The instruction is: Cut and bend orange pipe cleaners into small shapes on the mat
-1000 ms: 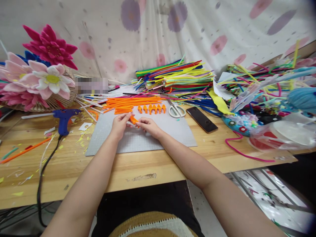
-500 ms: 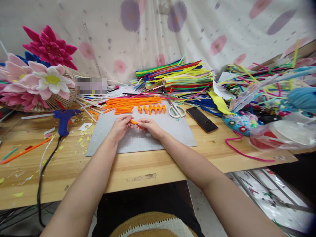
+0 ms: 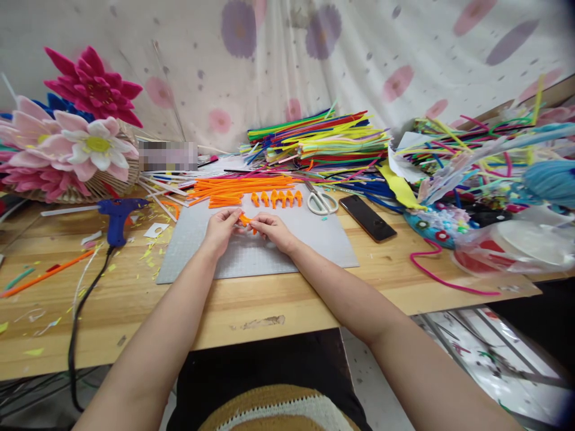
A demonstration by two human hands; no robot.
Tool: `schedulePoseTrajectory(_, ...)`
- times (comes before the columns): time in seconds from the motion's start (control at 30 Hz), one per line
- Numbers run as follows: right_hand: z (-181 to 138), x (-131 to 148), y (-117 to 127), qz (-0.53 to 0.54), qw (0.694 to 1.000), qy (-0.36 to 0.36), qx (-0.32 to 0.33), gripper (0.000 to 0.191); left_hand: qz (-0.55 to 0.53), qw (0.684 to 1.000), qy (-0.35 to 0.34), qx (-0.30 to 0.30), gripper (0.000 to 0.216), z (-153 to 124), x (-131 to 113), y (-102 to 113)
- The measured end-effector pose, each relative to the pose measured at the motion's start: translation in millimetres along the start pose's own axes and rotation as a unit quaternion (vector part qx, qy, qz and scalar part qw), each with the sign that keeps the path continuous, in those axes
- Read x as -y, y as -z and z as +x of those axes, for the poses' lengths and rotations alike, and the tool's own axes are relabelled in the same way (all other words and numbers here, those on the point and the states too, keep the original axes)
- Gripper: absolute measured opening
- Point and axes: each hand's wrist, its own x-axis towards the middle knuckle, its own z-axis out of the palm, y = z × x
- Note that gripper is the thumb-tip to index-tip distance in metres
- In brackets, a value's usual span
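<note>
Above the grey cutting mat (image 3: 269, 257), my left hand (image 3: 223, 230) and my right hand (image 3: 273, 231) pinch a small bent orange pipe cleaner (image 3: 245, 220) between their fingertips. Part of it is hidden by the fingers. Just beyond, a row of several shaped orange pipe cleaner pieces (image 3: 281, 199) lies along the mat's far edge. To their left are short cut orange pipe cleaners (image 3: 226, 199), with a longer orange bunch (image 3: 251, 183) behind.
White-handled scissors (image 3: 321, 202) and a black phone (image 3: 367, 218) lie to the right. A blue glue gun (image 3: 117, 220) stands at left, near fluffy flowers (image 3: 94, 143). Multicoloured pipe cleaners (image 3: 318, 140) are piled at the back. A plastic-wrapped roll (image 3: 530, 242) sits far right.
The orange pipe cleaner between my fingers has gone from a smooth curve to a more folded, compact shape. Both hands stay in nearly the same place.
</note>
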Motion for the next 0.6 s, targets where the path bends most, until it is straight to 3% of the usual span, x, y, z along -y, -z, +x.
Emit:
schedulePoseTrajectory(0.3,0.2,-0.3,-1.0,-0.046,0.998,0.019,0.025,0.032,0.016,0.999,-0.046,-0.003,0.034,1.3,1.1,0.4)
schedulePoseTrajectory(0.47,3.0,-4.2,-1.0,-0.086,0.995,0.049,-0.006,0.029,0.03,0.999,-0.029,0.015,0.039,-0.4,-1.6,0.7)
schedulePoseTrajectory(0.6,5.1,-7.8,-2.3,-0.139,0.987,0.075,-0.018,0.025,0.087,0.995,-0.052,0.006,0.038,0.1,0.0,1.2)
